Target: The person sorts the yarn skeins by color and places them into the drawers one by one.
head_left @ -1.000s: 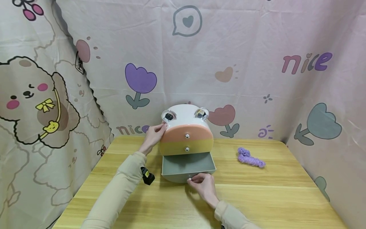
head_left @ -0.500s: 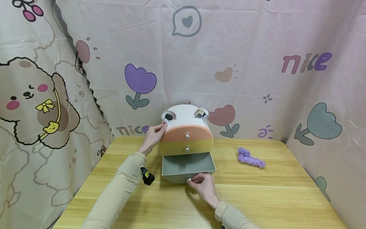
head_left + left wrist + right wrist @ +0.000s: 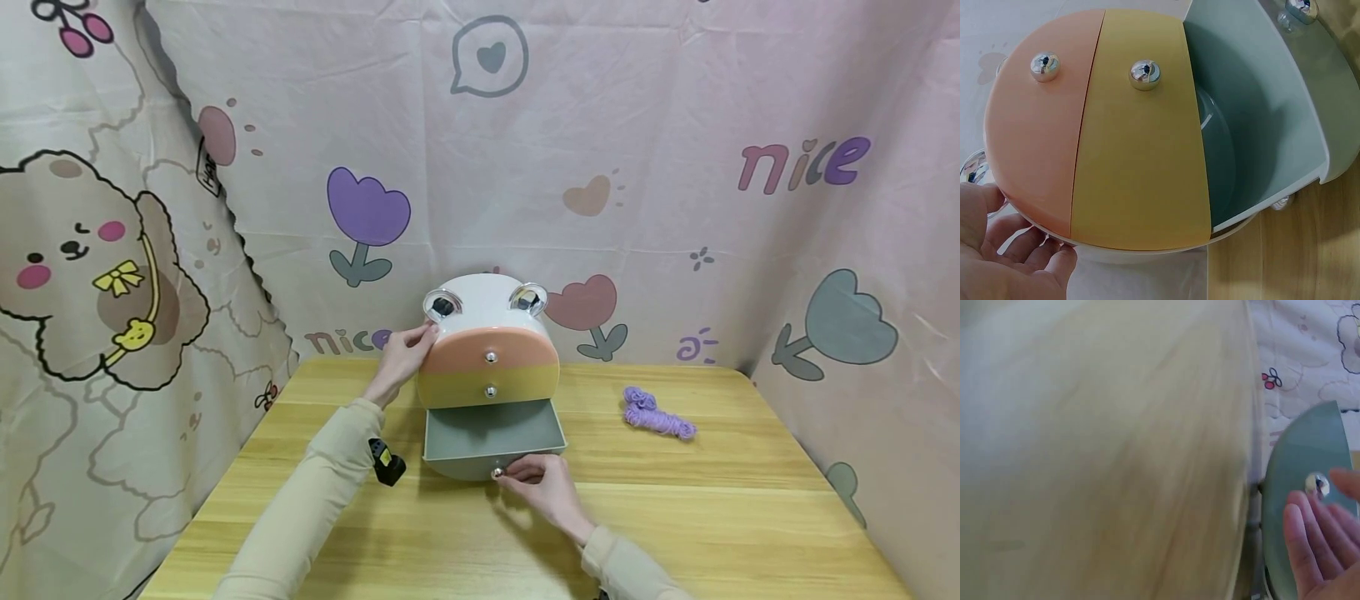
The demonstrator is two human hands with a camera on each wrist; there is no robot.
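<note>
A small frog-shaped drawer box (image 3: 480,293) with a white top and ring-like eyes stands on the table. Its orange drawer (image 3: 1041,144) and yellow drawer (image 3: 1138,156) are pushed in; the green bottom drawer (image 3: 459,468) is pulled out, nothing visible inside. My left hand (image 3: 401,360) rests its fingertips and thumb against the box's upper left side, below one eye. My right hand (image 3: 553,493) is just right of the green drawer's silver knob (image 3: 497,472). In the right wrist view its fingers (image 3: 1310,540) are extended around that knob, which shows between thumb and fingers.
A bundle of purple cord (image 3: 656,414) lies on the wooden table (image 3: 675,517) to the right of the box. A black device (image 3: 387,462) sits at my left wrist. Printed cloth (image 3: 645,100) hangs behind and on both sides.
My right hand has loosened from the green drawer's knob and shifted slightly right and down, leaving the knob in sight. The left hand, box and drawer have stayed in place.
</note>
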